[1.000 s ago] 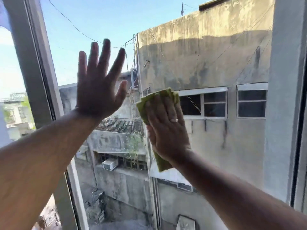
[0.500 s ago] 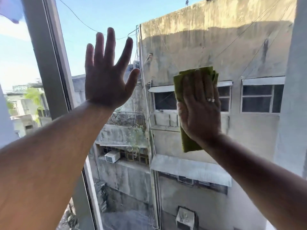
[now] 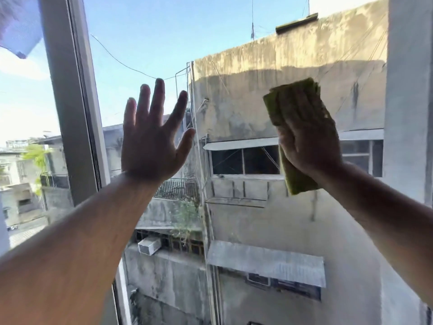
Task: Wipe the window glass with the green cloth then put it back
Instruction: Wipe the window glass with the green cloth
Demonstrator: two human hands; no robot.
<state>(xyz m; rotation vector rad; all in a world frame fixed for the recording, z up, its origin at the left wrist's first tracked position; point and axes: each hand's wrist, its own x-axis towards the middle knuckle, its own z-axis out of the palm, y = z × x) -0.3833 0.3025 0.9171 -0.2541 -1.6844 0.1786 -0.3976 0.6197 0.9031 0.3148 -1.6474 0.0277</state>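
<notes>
I see a big window glass (image 3: 234, 55) in front of me. Past it there is blue sky and an old grey building (image 3: 281, 219) with dirty walls. A grey frame (image 3: 68, 90) runs up the left side of the glass, a bit tilted. Another frame bar (image 3: 407, 90) stands at the right edge. A bit of pale blue fabric (image 3: 21, 26) hangs in the top left corner.

My left hand (image 3: 150, 146) is up near the frame, on the left part of the glass. It is spread wide and flat, fingers apart, with nothing in it. I cannot tell if it touches the glass.

My right hand (image 3: 309, 139) is up on the right part of the glass. It lies flat on the green cloth (image 3: 297, 181) and presses it to the glass. The cloth is folded. It sticks out above my fingertips and below my palm.
</notes>
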